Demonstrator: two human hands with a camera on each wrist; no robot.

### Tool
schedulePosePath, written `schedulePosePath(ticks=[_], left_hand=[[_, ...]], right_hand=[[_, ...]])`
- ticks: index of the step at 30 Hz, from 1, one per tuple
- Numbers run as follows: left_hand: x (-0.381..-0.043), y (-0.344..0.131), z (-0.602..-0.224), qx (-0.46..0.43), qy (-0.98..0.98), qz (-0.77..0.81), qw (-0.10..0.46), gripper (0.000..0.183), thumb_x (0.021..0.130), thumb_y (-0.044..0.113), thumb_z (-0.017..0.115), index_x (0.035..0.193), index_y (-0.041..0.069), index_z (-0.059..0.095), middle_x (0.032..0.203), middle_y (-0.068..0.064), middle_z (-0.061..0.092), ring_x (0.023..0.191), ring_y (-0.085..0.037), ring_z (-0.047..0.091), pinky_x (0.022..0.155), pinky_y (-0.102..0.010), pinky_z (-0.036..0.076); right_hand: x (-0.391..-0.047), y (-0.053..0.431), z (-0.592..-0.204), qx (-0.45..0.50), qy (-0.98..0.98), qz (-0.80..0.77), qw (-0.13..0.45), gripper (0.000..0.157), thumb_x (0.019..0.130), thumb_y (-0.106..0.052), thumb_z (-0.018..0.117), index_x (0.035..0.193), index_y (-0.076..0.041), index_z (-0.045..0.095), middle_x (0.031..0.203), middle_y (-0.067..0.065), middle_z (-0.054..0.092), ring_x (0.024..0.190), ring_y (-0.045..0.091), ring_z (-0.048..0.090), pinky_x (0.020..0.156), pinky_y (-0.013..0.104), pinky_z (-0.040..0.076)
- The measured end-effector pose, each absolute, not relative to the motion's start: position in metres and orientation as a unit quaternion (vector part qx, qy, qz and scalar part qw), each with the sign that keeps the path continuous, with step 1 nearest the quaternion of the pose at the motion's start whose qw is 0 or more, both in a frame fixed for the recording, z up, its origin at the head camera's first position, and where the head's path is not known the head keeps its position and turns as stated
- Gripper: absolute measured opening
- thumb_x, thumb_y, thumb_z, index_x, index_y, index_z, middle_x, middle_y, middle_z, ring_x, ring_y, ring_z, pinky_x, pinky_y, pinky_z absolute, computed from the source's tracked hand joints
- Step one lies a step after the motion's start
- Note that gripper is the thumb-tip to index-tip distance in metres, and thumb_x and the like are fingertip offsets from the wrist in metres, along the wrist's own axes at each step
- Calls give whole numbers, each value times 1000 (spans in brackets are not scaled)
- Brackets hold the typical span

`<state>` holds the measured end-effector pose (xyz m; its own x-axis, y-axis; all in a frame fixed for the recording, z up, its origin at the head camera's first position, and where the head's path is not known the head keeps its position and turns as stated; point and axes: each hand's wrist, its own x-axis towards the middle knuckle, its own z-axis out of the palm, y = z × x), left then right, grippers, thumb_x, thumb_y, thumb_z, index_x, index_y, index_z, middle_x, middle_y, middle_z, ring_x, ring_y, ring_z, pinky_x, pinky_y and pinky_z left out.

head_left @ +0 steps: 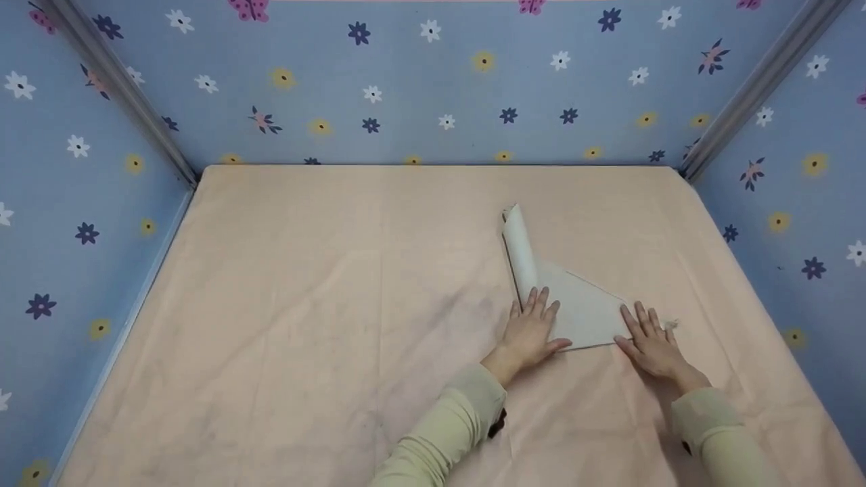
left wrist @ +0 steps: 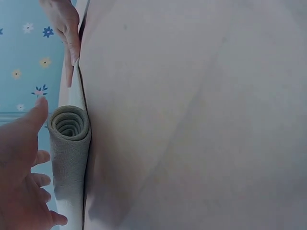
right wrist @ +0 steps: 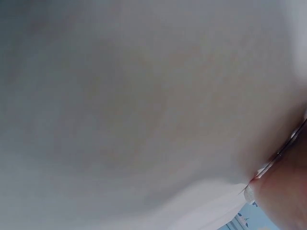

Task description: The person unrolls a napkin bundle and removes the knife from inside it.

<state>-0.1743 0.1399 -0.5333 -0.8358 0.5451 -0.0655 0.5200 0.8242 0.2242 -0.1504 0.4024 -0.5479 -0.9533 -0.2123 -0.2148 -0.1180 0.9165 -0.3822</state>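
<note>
A pale grey mat (head_left: 585, 311) lies partly rolled on the table, its left end a slim roll (head_left: 519, 250) and its right part flat and tapered. My left hand (head_left: 530, 338) rests on the near end of the roll, fingers spread. Its spiral layers show in the roll's end (left wrist: 69, 153) in the left wrist view, beside my left hand (left wrist: 21, 172). My right hand (head_left: 655, 345) lies with extended fingers on the narrow end, near a small tie (head_left: 671, 325). In the right wrist view, part of my right hand (right wrist: 285, 191) shows at the lower right; the rest is blurred.
A peach cloth (head_left: 304, 291) with creases covers the table. Blue flowered panels (head_left: 406, 81) stand behind it and on both sides, joined by grey corner posts (head_left: 751, 88).
</note>
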Motion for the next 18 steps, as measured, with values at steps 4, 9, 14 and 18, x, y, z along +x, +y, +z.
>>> schedulePosePath(ticks=[4,9,14,18], left_hand=[[-175,145,-535,272,954,98,75,77,82,65,33,141,17,23,148,-8,6,134,-24,1,104,-45,14],[-175,148,-537,266,956,97,82,77,82,66,33,142,18,22,148,-7,5,134,-24,-2,105,-44,13],[-175,147,-539,268,956,88,83,77,82,66,31,142,18,22,148,-7,5,134,-23,-3,104,-44,13],[-175,144,-540,269,956,81,81,77,82,66,31,142,18,22,148,-7,5,134,-23,-3,104,-44,15]], right_hand=[[-150,403,-547,-82,969,-189,138,66,95,-40,34,142,-6,3,143,25,-9,128,43,-12,93,63,-10],[-150,403,-546,-79,969,-187,142,66,95,-40,33,142,-5,3,143,25,-10,128,43,-12,94,62,-10],[-150,403,-546,-80,969,-188,140,65,95,-39,33,142,-5,4,143,25,-10,128,42,-12,94,62,-11],[-151,403,-548,-81,968,-189,141,65,95,-40,33,142,-5,4,143,24,-10,128,42,-13,94,62,-11]])
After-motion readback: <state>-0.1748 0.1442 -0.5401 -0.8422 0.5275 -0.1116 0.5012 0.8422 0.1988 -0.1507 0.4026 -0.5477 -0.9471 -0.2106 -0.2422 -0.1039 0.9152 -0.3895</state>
